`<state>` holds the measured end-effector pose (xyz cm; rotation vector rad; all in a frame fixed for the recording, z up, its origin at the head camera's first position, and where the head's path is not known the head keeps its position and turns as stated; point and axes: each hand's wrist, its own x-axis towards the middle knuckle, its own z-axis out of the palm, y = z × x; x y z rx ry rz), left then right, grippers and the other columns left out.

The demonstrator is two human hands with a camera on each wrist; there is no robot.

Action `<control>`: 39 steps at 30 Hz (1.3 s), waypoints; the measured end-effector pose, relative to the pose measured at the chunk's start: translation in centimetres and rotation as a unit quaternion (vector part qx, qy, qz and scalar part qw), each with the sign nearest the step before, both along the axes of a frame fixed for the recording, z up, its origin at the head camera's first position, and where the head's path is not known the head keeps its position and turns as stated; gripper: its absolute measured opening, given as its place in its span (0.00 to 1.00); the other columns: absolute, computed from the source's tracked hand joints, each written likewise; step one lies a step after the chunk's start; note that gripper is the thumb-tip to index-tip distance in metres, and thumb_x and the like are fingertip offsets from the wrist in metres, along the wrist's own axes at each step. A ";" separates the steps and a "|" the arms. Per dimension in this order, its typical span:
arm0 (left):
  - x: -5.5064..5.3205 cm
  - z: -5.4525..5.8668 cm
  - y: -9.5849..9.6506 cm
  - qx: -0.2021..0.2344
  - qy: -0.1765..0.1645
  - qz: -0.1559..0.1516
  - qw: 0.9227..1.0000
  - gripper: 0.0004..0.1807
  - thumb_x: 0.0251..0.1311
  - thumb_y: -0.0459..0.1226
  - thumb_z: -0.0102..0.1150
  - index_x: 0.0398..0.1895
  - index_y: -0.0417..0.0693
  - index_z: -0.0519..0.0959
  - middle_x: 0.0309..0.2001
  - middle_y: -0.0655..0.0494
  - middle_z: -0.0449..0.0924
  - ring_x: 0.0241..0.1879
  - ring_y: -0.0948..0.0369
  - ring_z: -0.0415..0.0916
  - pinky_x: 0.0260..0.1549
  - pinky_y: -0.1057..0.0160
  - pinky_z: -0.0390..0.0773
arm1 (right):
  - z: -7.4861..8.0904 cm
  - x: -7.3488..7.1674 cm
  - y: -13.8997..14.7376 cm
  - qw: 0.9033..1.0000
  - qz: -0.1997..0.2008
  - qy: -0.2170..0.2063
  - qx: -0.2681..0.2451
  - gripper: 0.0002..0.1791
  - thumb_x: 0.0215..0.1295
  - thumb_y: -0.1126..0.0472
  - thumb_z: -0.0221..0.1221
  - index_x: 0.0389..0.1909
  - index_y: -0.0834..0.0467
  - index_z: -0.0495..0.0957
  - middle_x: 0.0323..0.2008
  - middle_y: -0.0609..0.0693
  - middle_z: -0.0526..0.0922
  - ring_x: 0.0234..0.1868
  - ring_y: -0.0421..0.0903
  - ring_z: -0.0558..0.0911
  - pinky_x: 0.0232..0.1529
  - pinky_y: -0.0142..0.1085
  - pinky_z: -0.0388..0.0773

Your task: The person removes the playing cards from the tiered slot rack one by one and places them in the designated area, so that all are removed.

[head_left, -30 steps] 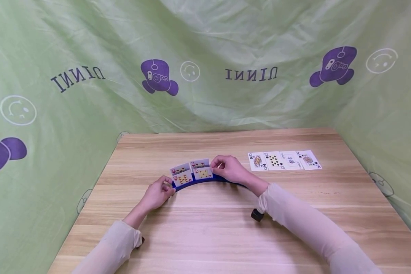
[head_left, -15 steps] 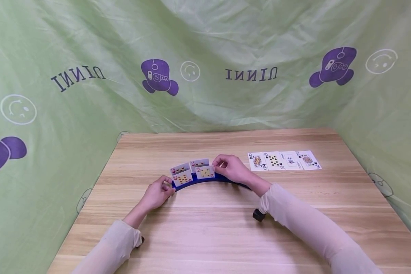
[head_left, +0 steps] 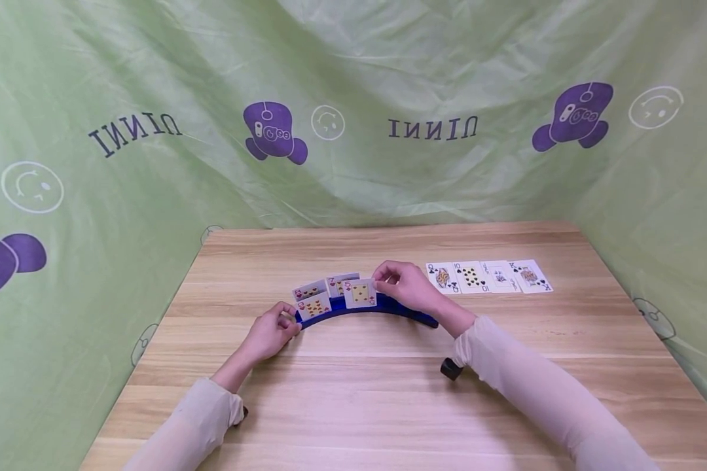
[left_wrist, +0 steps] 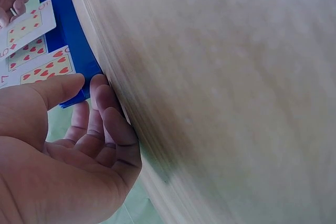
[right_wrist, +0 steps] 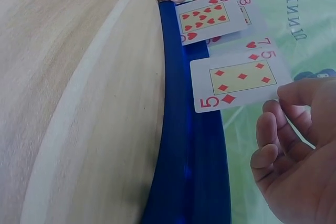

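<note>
My right hand pinches the five of diamonds by its far edge, between thumb and fingers. That card is upright over the blue curved card holder, its lower edge overlapping the groove in the right wrist view. My left hand grips the holder's left end, thumb on top. Beside that thumb, the nine of hearts leans in the front row. Behind it are the eight of hearts and the seven of hearts, both partly covered.
At the back right, face-up in an overlapping row, lie a queen, a ten, a joker and a king. Green printed cloth surrounds the wooden table at the back and sides.
My right hand has drawn the five of diamonds up and to the right from its place beside the nine, showing more of the card. My left hand has stayed at the holder's end.
</note>
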<state>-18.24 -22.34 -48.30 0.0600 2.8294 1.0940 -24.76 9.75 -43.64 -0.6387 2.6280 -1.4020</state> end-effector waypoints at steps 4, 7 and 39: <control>0.1 0.0 0.0 -0.003 0.002 -0.002 1.000 0.13 0.60 0.34 0.65 0.45 0.44 0.74 0.31 0.52 0.85 0.28 0.62 0.75 0.32 0.63 0.72 | 0.2 0.1 0.7 1.000 0.003 -0.003 -0.011 0.05 0.65 0.59 0.63 0.39 0.55 0.81 0.32 0.48 0.83 0.33 0.42 0.78 0.36 0.32 0.75; 0.0 0.1 -0.1 -0.007 0.003 -0.003 1.000 0.13 0.60 0.34 0.64 0.46 0.44 0.74 0.31 0.52 0.85 0.28 0.62 0.75 0.32 0.63 0.72 | 0.3 0.2 1.2 1.000 0.006 -0.005 -0.016 0.05 0.65 0.60 0.62 0.40 0.56 0.81 0.32 0.49 0.83 0.33 0.42 0.78 0.36 0.32 0.75; -0.1 0.0 0.0 -0.010 -0.004 0.000 1.000 0.13 0.60 0.35 0.64 0.46 0.45 0.74 0.33 0.52 0.86 0.29 0.62 0.76 0.33 0.63 0.72 | 1.6 0.9 6.4 0.996 -0.038 -0.042 -0.063 0.08 0.67 0.63 0.61 0.43 0.63 0.79 0.31 0.56 0.81 0.26 0.42 0.77 0.30 0.35 0.78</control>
